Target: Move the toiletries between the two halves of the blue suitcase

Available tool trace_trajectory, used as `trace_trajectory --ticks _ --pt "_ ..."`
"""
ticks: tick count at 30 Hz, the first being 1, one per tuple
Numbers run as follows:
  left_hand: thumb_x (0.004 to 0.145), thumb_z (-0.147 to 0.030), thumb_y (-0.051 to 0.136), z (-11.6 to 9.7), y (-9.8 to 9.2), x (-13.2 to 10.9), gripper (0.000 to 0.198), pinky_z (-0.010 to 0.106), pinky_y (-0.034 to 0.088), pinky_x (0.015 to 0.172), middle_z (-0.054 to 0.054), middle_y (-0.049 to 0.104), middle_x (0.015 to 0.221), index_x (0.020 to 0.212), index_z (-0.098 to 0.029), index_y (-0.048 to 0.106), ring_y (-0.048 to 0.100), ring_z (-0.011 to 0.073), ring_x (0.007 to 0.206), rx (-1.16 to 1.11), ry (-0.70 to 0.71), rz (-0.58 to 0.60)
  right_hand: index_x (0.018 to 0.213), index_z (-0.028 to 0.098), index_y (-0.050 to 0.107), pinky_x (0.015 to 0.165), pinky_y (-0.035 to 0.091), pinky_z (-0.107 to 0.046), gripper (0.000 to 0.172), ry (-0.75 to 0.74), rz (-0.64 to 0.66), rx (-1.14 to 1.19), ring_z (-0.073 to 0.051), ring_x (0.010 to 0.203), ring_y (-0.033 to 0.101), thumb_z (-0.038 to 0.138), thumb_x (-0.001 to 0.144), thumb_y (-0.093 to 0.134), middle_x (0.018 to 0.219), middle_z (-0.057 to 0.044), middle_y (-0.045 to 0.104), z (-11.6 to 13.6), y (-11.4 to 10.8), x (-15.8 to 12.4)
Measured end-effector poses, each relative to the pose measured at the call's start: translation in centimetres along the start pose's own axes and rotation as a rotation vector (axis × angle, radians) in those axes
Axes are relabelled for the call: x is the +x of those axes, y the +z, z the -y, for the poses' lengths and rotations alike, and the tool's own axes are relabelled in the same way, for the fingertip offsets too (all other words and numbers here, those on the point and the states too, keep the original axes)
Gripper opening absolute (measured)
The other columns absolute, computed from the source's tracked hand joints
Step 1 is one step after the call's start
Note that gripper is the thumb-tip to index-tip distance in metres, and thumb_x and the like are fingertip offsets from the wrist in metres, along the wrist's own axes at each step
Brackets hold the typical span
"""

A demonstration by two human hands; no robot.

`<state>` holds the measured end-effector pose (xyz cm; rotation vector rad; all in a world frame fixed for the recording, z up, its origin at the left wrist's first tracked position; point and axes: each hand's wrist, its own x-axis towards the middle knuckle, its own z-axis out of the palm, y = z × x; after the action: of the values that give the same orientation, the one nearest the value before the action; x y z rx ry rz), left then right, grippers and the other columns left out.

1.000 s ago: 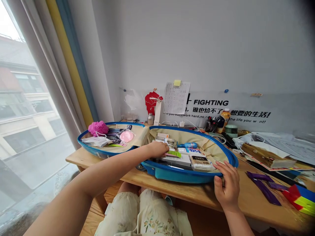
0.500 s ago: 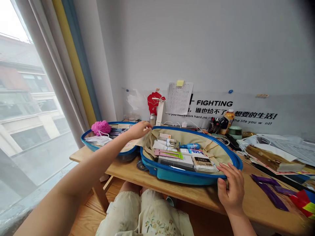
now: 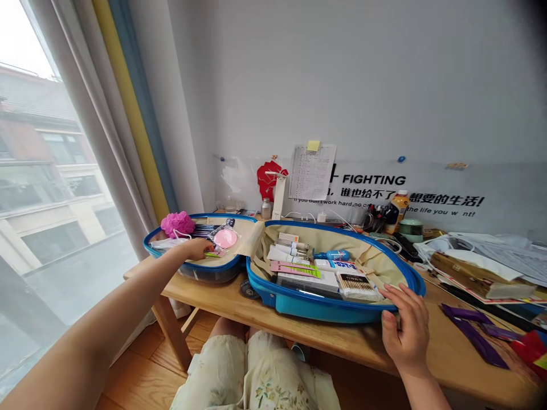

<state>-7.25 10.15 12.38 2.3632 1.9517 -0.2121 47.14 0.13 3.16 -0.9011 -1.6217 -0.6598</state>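
An open blue suitcase (image 3: 325, 314) lies on the wooden table, its two halves side by side. Down inside the left half is my left hand (image 3: 197, 249), fingers bent together; what they hold, if anything, is hidden. Close by lie a round pink puff in clear wrap (image 3: 225, 238), a bit of something green, dark slim items (image 3: 205, 230) and a pink bath sponge (image 3: 178, 224). My right hand (image 3: 408, 322) rests with spread fingers on the right half's front rim. That half holds cotton swabs (image 3: 355, 282), white tubes (image 3: 284, 256), a blue bottle (image 3: 332, 255) and a pink-green packet (image 3: 296, 269).
Behind the suitcase stand a small jar (image 3: 265, 208) and an orange-labelled bottle (image 3: 396, 210). Papers and a brown case (image 3: 472, 270) lie at the right. Purple wrappers (image 3: 474, 336) are on the table's front right. A window and curtain (image 3: 92, 114) border the left.
My left hand has moved left and down from the flap between the halves into the left half, and the pink puff now shows. My right hand stays on the rim.
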Motion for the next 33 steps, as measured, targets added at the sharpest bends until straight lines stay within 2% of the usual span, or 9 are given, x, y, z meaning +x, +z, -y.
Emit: trace_trajectory --ticks 5,11,14,17,21,24,27,29,33 --pt "0.066 -0.029 0.068 0.3 0.2 0.6 0.030 0.039 0.046 0.095 0.012 0.069 0.111 0.096 -0.023 0.068 0.062 0.0312 0.108 0.039 0.009 -0.002 0.116 0.021 0.062 0.103 0.042 -0.051 0.032 0.003 0.008 0.001 -0.031 0.120 0.058 0.038 0.098 0.041 0.112 -0.012 0.068 0.0 0.0 0.0" --pt "0.074 -0.035 0.064 -0.6 -0.4 -0.7 0.025 0.035 0.047 0.094 0.012 0.071 0.110 0.095 -0.021 0.065 0.064 0.0286 0.107 0.017 0.015 -0.034 0.117 0.020 0.061 0.101 0.042 -0.050 0.031 -0.015 0.014 0.007 -0.030 0.120 0.057 0.035 0.098 0.042 0.112 -0.012 0.068 0.2 -0.2 0.3" --pt "0.082 -0.042 0.055 -1.2 -1.8 -1.4 0.031 0.034 0.050 0.086 0.011 0.073 0.104 0.102 -0.020 0.062 0.067 0.0271 0.097 -0.016 -0.016 -0.086 0.116 0.020 0.062 0.102 0.042 -0.051 0.031 -0.006 -0.002 0.021 -0.030 0.120 0.057 0.036 0.098 0.042 0.112 -0.012 0.068 0.3 -0.1 0.3" --pt "0.090 -0.044 0.044 -2.9 -4.3 -1.7 0.036 0.033 0.051 0.086 0.011 0.072 0.110 0.112 -0.019 0.058 0.068 0.0256 0.098 -0.053 -0.005 -0.175 0.116 0.021 0.062 0.103 0.041 -0.051 0.032 0.005 -0.018 0.021 -0.030 0.120 0.058 0.037 0.098 0.042 0.111 -0.012 0.068 0.2 0.1 0.2" --pt "0.097 -0.043 0.034 -7.9 -8.2 -1.3 0.042 0.032 0.048 0.092 0.010 0.066 0.124 0.128 -0.019 0.050 0.064 0.0234 0.109 -0.073 0.133 -0.279 0.115 0.021 0.062 0.102 0.042 -0.052 0.032 0.013 -0.008 0.020 -0.030 0.120 0.058 0.038 0.097 0.043 0.111 -0.012 0.068 0.2 0.1 0.0" --pt "0.097 -0.044 0.041 -13.5 -9.3 -0.4 0.041 0.030 0.048 0.092 0.008 0.067 0.124 0.130 -0.022 0.051 0.064 0.0217 0.109 -0.060 0.294 -0.261 0.113 0.022 0.063 0.104 0.041 -0.053 0.031 0.030 -0.010 0.020 -0.030 0.120 0.058 0.038 0.097 0.042 0.112 -0.011 0.069 0.1 0.1 -0.1" --pt "0.095 -0.040 0.050 -18.7 -8.4 1.0 0.036 0.029 0.048 0.091 0.006 0.068 0.121 0.126 -0.023 0.056 0.065 0.0206 0.107 -0.019 0.420 -0.196 0.113 0.022 0.063 0.104 0.040 -0.054 0.031 0.043 0.002 0.010 -0.030 0.120 0.058 0.038 0.097 0.041 0.111 -0.011 0.069 0.1 0.1 -0.2" --pt "0.093 -0.037 0.053 -21.3 -7.3 1.8 0.034 0.029 0.049 0.091 0.007 0.068 0.122 0.123 -0.023 0.059 0.066 0.0214 0.108 0.022 0.472 -0.146 0.113 0.022 0.063 0.104 0.040 -0.054 0.031 0.043 0.002 0.008 -0.030 0.120 0.058 0.038 0.097 0.042 0.111 -0.011 0.069 0.1 0.1 -0.2" --pt "0.091 -0.033 0.057 -23.8 -5.4 2.7 0.030 0.030 0.051 0.088 0.009 0.069 0.122 0.118 -0.022 0.063 0.067 0.0225 0.108 0.094 0.518 -0.067 0.113 0.022 0.063 0.103 0.041 -0.052 0.030 0.030 -0.008 0.003 -0.030 0.120 0.058 0.037 0.097 0.042 0.110 -0.011 0.069 0.3 0.0 -0.1"
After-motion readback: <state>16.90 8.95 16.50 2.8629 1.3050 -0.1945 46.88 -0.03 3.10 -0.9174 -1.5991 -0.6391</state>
